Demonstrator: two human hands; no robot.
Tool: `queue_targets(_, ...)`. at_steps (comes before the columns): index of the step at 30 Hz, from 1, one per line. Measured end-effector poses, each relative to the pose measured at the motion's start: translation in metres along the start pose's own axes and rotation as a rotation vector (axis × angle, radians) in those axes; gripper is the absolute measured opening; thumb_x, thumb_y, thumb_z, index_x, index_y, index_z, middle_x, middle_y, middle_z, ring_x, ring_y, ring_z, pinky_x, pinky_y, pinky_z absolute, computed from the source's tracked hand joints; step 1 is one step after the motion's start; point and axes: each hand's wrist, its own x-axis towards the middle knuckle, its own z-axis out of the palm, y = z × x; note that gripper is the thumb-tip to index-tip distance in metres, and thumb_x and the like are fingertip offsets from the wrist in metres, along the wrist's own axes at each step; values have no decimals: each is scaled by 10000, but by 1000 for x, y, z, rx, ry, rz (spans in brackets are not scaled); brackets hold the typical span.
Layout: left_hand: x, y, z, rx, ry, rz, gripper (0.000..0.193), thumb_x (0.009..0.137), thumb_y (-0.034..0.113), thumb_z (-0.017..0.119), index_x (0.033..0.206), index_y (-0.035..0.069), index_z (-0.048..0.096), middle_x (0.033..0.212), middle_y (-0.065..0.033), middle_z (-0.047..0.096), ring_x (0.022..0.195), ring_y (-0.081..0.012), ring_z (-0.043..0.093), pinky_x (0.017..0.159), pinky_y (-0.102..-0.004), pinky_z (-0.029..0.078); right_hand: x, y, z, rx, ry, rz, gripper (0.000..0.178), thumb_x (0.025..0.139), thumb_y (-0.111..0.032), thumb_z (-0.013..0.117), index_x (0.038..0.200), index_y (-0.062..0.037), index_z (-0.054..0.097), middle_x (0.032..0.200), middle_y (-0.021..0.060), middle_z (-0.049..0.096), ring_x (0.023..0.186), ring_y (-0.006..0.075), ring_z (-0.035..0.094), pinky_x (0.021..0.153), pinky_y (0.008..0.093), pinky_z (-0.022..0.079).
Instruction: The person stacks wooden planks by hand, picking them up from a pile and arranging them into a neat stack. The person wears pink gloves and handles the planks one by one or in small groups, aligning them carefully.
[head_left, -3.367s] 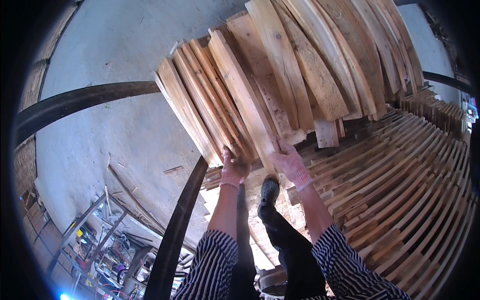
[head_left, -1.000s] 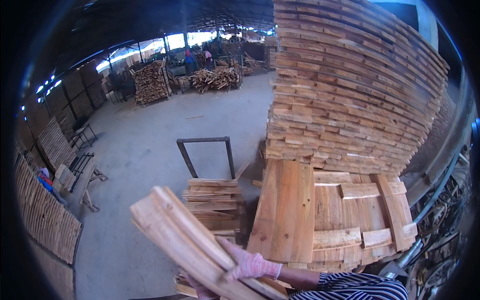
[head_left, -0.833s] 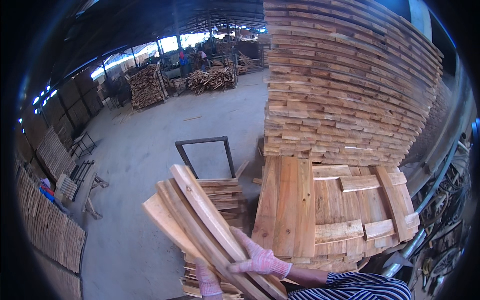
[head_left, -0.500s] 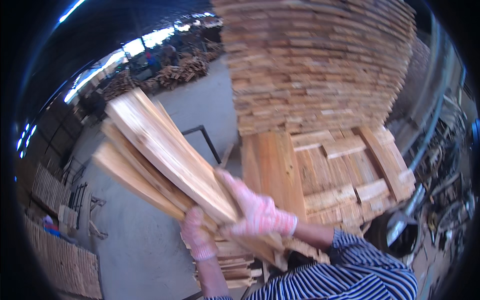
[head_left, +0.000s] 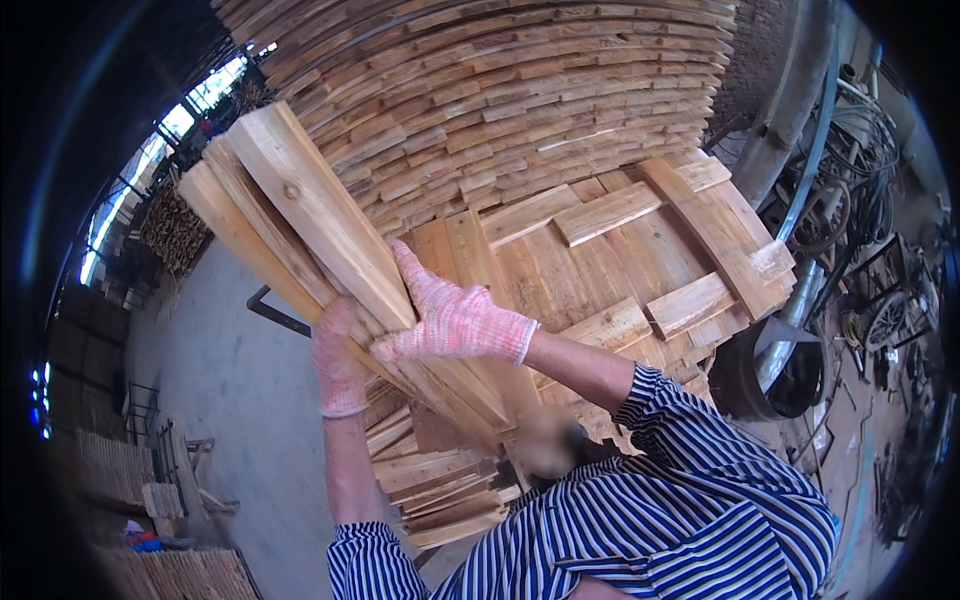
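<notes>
Both my hands wear pink-and-white knit gloves and grip a bundle of several long wooden boards [head_left: 315, 215], tilted up toward the far left. My left hand [head_left: 338, 360] is closed around the bundle's left side, its fingers partly hidden by the wood. On the right side, my right hand [head_left: 460, 318] clasps the boards with its thumb and fingers apart around them. The bundle's lower end reaches toward my body, above a low pile of boards [head_left: 610, 265] with loose pieces lying across its top.
A tall stack of planks [head_left: 520, 95] rises behind the low pile. Shorter wood pieces [head_left: 440, 490] are heaped near my body. To the right stand a dark round metal drum [head_left: 735, 375], a pipe [head_left: 800, 130] and coiled cables [head_left: 865, 150]. A dark metal frame [head_left: 275, 312] stands on the left floor.
My view has turned right, so the tall stack and low pile sit further left in the picture. The bundle, still in both hands, now overlaps the tall stack.
</notes>
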Motion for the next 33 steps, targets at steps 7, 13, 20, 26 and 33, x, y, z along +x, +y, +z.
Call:
queue_targets(7,12,-119,65,-452,68,-221,838,913,656,577,1493,64,453,1429,-176,555,1267,-339,574,1084,-478,493,-63,74,-26,30,254,312,1168,704,-569,816,1603,-48,283,1375,313,534,1260,400,587,1085,445,477)
queue_targets(13,13,-205,37,-532,114,-481,840,886,617,643,1489,59,467,1386,-169,587,1228,-335,594,1052,-469,511,-60,163,-61,-455,467,684,876,781,-569,781,1491,-165,465,1255,268,596,1159,405,612,953,508,517)
queue_targets(20,35,-230,48,-527,78,-411,765,912,538,663,1461,35,490,1376,-168,592,1217,-335,594,1062,-457,498,-32,225,-33,-734,492,486,821,893,-698,579,1413,-69,488,1336,307,555,1249,466,552,1029,523,465)
queue_targets(26,27,-191,78,-501,-21,-532,796,925,547,632,1500,36,431,1403,-171,572,1254,-345,571,1093,-471,466,-55,129,14,-200,287,559,995,817,-720,643,1576,-134,373,1413,319,512,1331,461,514,1098,486,446)
queue_targets(33,48,-202,71,-500,-225,-541,810,920,579,605,1514,58,426,1449,-178,528,1275,-372,549,1089,-499,470,-77,150,-61,-378,483,686,870,787,-519,750,1531,-170,464,1390,289,533,1267,439,564,1053,469,481)
